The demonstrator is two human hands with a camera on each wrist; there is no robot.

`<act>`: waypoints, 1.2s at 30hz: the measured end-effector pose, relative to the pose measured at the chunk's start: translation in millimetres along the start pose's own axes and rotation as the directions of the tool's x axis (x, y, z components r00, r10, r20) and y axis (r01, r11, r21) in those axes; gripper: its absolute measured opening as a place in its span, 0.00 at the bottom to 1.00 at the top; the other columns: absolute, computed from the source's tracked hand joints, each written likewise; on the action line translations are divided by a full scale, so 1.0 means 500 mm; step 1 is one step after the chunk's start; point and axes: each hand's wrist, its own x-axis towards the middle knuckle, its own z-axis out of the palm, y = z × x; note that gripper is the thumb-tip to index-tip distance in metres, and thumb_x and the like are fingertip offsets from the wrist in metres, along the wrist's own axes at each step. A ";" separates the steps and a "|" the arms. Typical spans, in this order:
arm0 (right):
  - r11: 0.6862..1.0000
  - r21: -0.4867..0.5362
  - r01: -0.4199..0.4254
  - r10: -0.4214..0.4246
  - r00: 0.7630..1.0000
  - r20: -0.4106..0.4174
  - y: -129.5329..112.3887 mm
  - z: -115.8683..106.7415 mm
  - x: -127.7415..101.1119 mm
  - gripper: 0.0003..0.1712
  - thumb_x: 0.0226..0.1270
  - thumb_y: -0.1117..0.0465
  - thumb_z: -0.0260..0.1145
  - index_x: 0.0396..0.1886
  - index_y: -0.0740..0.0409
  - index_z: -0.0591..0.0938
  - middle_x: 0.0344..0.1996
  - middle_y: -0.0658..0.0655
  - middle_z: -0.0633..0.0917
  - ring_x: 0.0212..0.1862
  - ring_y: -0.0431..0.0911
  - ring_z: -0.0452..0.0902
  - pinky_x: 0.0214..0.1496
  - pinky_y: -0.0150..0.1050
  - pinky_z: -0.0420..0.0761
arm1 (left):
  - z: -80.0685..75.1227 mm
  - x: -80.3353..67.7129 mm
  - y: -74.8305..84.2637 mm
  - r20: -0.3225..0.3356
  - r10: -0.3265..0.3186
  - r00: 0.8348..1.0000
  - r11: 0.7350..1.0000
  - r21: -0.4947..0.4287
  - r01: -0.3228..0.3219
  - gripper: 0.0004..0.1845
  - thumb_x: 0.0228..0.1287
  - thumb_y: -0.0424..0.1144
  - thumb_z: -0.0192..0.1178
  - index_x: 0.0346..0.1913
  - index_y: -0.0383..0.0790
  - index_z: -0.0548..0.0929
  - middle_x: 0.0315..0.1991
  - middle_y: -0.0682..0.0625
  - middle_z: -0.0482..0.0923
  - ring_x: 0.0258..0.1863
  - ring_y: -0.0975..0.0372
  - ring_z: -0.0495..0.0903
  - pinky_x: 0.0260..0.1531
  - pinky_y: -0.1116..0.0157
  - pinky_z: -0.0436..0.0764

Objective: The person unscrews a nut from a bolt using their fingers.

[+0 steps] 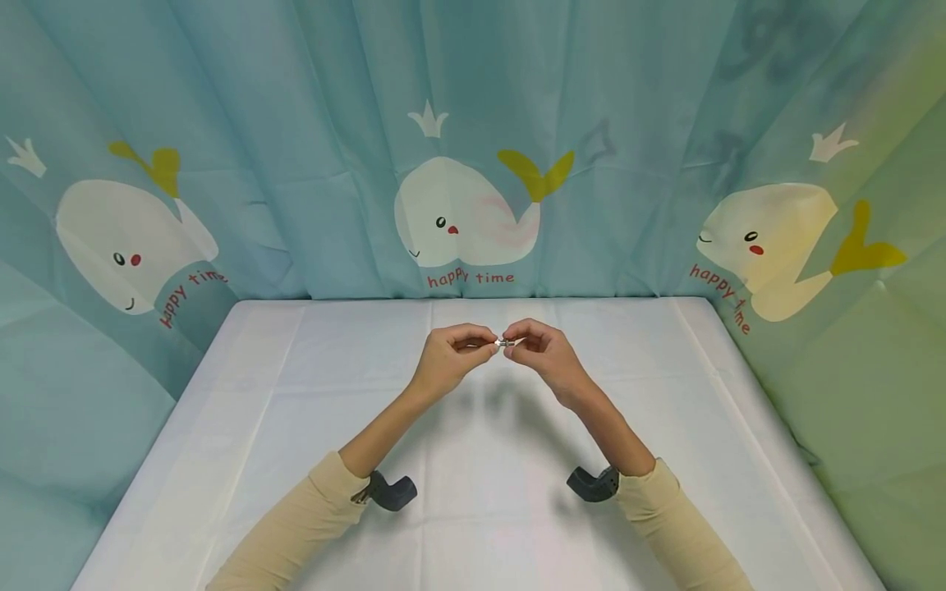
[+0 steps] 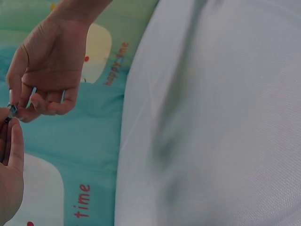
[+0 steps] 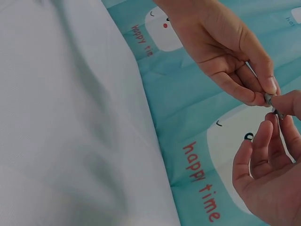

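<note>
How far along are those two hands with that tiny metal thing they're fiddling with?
Already done: the small metal piece is lifted off the white table. In hand: the left hand and right hand pinch it between their fingertips, held in the air. What remains cannot be told; the piece is too small to make out.

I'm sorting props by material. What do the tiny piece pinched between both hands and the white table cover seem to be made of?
The tiny silvery piece, pinched by the left hand and the right hand, looks like metal: it glints grey, but it is too small to be sure. The white table cover seems a matte woven cloth, with fold creases and a fine weave in the wrist views.
</note>
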 end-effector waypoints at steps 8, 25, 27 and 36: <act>0.998 -0.011 -0.054 0.054 0.998 -0.018 -0.004 0.003 0.000 0.14 0.69 0.64 0.64 0.50 0.68 0.80 0.40 0.55 0.82 0.41 0.46 0.78 0.48 0.39 0.80 | 0.001 0.003 0.004 0.003 -0.006 1.000 1.000 -0.020 0.006 0.06 0.62 0.21 0.65 0.40 0.22 0.85 0.38 0.37 0.85 0.35 0.63 0.84 0.41 0.64 0.85; 1.000 0.021 0.010 -0.010 1.000 -0.007 -0.007 0.004 -0.002 0.12 0.65 0.71 0.66 0.46 0.73 0.79 0.38 0.54 0.82 0.38 0.44 0.77 0.43 0.34 0.80 | 0.002 0.001 0.008 0.002 -0.030 1.000 1.000 -0.008 0.030 0.05 0.62 0.22 0.65 0.40 0.22 0.85 0.38 0.36 0.85 0.35 0.62 0.83 0.40 0.65 0.85; 1.000 0.014 0.013 -0.013 1.000 -0.003 -0.006 0.003 -0.001 0.13 0.65 0.72 0.65 0.47 0.75 0.78 0.38 0.53 0.82 0.36 0.43 0.76 0.41 0.33 0.79 | 0.002 0.000 0.008 0.000 -0.034 0.999 0.999 -0.007 0.034 0.05 0.62 0.21 0.65 0.40 0.22 0.85 0.37 0.37 0.85 0.35 0.61 0.84 0.40 0.65 0.85; 1.000 0.007 -0.010 0.010 1.000 0.001 -0.001 0.001 0.000 0.16 0.66 0.71 0.65 0.52 0.70 0.77 0.42 0.54 0.81 0.38 0.44 0.78 0.45 0.36 0.81 | 0.002 0.000 0.005 -0.006 -0.016 1.000 1.000 -0.003 0.016 0.06 0.62 0.22 0.65 0.40 0.22 0.85 0.37 0.39 0.85 0.35 0.63 0.83 0.41 0.66 0.85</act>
